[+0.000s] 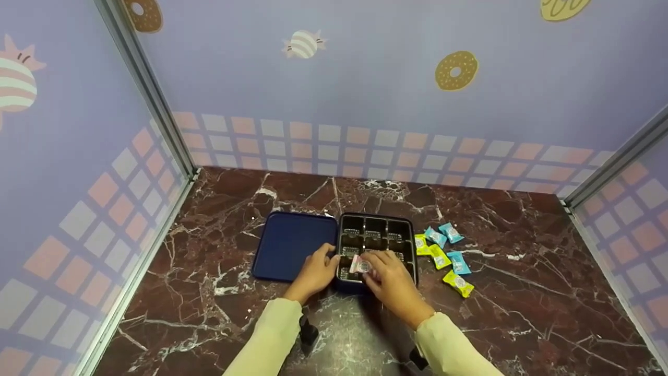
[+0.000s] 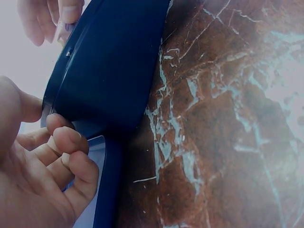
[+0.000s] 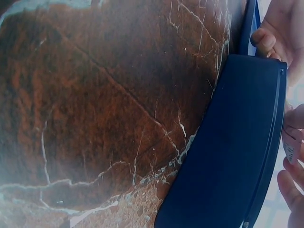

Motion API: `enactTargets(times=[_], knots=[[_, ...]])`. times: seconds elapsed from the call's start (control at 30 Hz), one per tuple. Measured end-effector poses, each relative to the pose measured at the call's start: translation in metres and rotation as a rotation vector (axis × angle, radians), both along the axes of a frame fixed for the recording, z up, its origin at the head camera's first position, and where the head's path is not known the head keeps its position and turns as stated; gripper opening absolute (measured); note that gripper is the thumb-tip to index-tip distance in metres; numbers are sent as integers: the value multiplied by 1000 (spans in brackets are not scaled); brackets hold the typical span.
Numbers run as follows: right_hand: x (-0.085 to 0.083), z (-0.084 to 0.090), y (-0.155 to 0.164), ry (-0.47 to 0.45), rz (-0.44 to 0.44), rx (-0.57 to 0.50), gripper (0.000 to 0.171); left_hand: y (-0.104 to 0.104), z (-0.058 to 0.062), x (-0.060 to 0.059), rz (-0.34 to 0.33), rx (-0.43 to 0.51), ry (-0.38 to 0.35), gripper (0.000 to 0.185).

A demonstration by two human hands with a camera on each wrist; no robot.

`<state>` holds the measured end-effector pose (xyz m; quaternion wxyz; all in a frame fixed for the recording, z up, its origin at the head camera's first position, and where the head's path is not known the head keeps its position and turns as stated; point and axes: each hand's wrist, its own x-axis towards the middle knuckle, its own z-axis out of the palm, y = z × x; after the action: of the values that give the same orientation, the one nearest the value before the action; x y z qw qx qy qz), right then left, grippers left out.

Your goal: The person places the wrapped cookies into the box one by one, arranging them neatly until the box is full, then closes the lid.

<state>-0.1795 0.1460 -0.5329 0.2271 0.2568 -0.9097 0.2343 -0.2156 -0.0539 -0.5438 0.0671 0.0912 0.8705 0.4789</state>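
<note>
A dark blue box (image 1: 377, 215) with a black divider of several square compartments sits on the marbled table. My left hand (image 1: 317, 269) grips its left edge near the front corner; in the left wrist view, thumb and fingertips pinch the rim of the box (image 2: 109, 66). Above the front compartments, my right hand (image 1: 391, 279) holds a small pink-wrapped candy (image 1: 359, 265) between thumb and fingers. The right wrist view shows that wrapped candy (image 3: 290, 147) beside the box's rim. The right fingers hide part of the front row.
The flat dark blue lid (image 1: 295, 243) lies against the box's left side. Several yellow-wrapped candies (image 1: 439, 257) and blue-wrapped candies (image 1: 459, 262) lie to the right of the box. Patterned walls (image 1: 365, 146) enclose the table at the back and sides.
</note>
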Motion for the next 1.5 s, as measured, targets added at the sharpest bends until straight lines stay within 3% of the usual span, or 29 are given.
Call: enactTargets(times=[0.47,0.9,1.5], knots=[[0,3,-3,-71,1,54,38,0,1,-1,5,-5,23,30],[-2,1,-10,-22,7,82,38,0,2,-1,-1,-10,28,30],[-1,-2,-15,-101,-22,57,35,-1,-1,-1,7,6,-20,31]])
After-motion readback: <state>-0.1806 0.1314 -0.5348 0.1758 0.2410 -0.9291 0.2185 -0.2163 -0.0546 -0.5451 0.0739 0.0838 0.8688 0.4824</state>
